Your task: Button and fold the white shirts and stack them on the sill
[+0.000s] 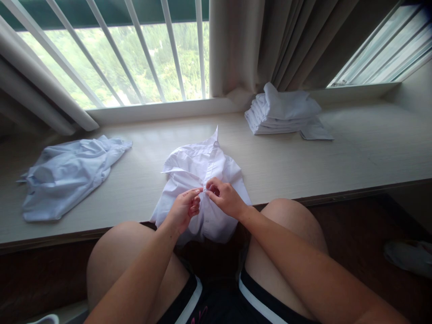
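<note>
A white collared shirt point(192, 162) lies front up on the ledge before me, its collar toward the window and its lower end hanging over the front edge between my knees. My left hand point(185, 207) pinches the shirt's button strip from the left, fingers curled. From the other side my right hand point(224, 195) pinches the same strip, its fingertips close against the left ones. Between them the cloth is drawn up into small folds. Any button at the fingertips is too small to make out.
A loosely laid white garment point(67, 175) rests on the ledge point(354, 148) at the left. Folded white clothes point(283, 112) are stacked at the back right by the curtain point(236, 49). A barred window point(135, 63) is behind. A shoe point(408, 256) is on the floor at right.
</note>
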`<state>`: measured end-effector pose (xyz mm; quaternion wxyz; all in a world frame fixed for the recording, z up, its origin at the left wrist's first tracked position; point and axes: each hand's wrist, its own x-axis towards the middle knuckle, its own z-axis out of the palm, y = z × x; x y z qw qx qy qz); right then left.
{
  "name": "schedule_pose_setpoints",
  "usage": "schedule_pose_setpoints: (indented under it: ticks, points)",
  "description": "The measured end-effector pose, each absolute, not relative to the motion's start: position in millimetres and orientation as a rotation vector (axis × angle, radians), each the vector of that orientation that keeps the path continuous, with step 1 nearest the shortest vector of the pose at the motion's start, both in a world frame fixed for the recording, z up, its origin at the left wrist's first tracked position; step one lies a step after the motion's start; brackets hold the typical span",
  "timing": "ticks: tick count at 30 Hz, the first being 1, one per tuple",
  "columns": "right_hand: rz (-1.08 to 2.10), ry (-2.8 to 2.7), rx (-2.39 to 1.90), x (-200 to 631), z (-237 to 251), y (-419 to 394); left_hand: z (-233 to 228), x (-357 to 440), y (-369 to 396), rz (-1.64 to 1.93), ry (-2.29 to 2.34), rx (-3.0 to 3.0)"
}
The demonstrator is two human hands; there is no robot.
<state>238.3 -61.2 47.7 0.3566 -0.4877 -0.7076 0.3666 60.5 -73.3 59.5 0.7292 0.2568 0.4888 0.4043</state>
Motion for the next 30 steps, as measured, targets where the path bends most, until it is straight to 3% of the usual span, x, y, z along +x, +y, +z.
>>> schedule_pose_setpoints:
  ticks: [30]
  points:
    - [0.952,-1.842,-1.274,238.9,49.0,-61.0,51.1,56.7,-70.7,0.9,1.148,0.653]
